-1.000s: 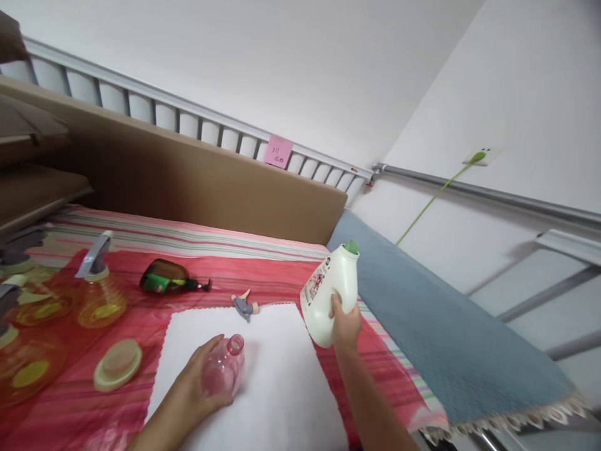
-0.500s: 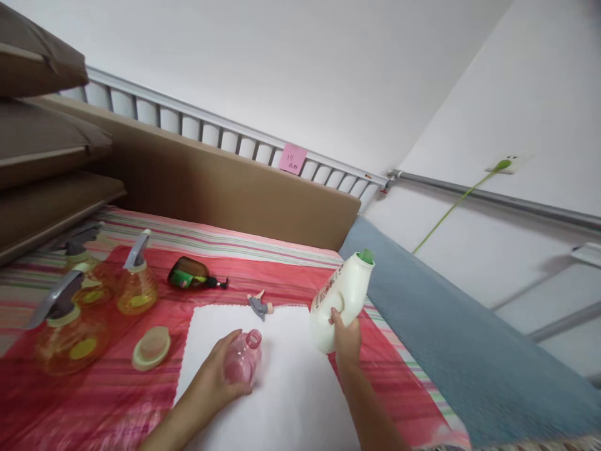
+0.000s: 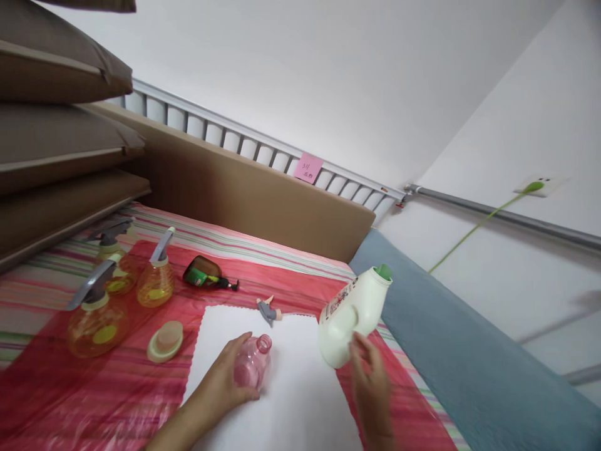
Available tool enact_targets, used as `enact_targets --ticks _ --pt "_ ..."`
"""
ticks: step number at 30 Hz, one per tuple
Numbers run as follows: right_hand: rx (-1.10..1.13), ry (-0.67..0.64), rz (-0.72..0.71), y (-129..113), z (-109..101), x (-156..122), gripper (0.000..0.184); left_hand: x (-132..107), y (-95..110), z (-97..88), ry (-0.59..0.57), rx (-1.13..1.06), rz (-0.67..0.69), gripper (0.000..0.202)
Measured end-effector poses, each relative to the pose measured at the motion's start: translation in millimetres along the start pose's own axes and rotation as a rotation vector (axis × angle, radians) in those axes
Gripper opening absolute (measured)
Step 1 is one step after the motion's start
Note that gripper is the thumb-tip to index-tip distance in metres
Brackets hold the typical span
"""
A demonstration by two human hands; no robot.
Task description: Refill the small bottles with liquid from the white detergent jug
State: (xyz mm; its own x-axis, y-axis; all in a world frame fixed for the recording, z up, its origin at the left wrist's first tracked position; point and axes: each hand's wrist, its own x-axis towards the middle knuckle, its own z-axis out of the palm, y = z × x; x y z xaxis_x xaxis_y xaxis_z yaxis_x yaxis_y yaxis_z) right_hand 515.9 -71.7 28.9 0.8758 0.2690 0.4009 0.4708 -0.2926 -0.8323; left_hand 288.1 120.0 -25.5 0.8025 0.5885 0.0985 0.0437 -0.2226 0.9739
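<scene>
Item 1: pink bottle. Small, clear plastic, with an open neck and no cap. It lies tilted on the near-left part of the white cloth. The left hand wraps it from the cloth's left side, fingers closed round the body. Judged light, thin-walled and easy to dent, with a smooth skin that may slip. The best hold is round the body below the shoulder, leaving the neck free.

Item 2: white jug. Opaque plastic with a printed label and a green spout. It is tilted, spout up and away, at the cloth's right edge. The right hand is at the jug's base but blurred. Its fingers look loosely spread, and I cannot tell whether they grip. Judged stiff-walled and heavier if filled, with any liquid shifting the weight. The narrowed waist looks the surest place to hold.

Item 3: grey spray head. Loose, lying at the cloth's far edge.

Item 4: dark brown bottle. On its side, beyond the cloth's far-left corner.

Item 5: round lid. Pale, lying just left of the cloth.

Item 6: amber spray bottles. Three, upright, well left of the cloth.

Item 7: blue blanket. Lies right of the cloth.
</scene>
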Motion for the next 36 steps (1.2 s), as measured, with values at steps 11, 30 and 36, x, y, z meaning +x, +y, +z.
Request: enact_targets --ticks 11,30,36 --pt "0.166 -0.477 -0.146 -20 153 12 0.027 -1 -4 3.8 0.041 -0.037 -0.019 0.092" --pt "0.678 -0.3 -0.028 -161 18 -13 0.028 -2 1 5.1 0.049 0.031 0.02 0.088" --pt "0.723 -0.353 -0.099 -177 29 -37 0.02 -2 0 4.9 0.059 0.021 0.026 0.091"
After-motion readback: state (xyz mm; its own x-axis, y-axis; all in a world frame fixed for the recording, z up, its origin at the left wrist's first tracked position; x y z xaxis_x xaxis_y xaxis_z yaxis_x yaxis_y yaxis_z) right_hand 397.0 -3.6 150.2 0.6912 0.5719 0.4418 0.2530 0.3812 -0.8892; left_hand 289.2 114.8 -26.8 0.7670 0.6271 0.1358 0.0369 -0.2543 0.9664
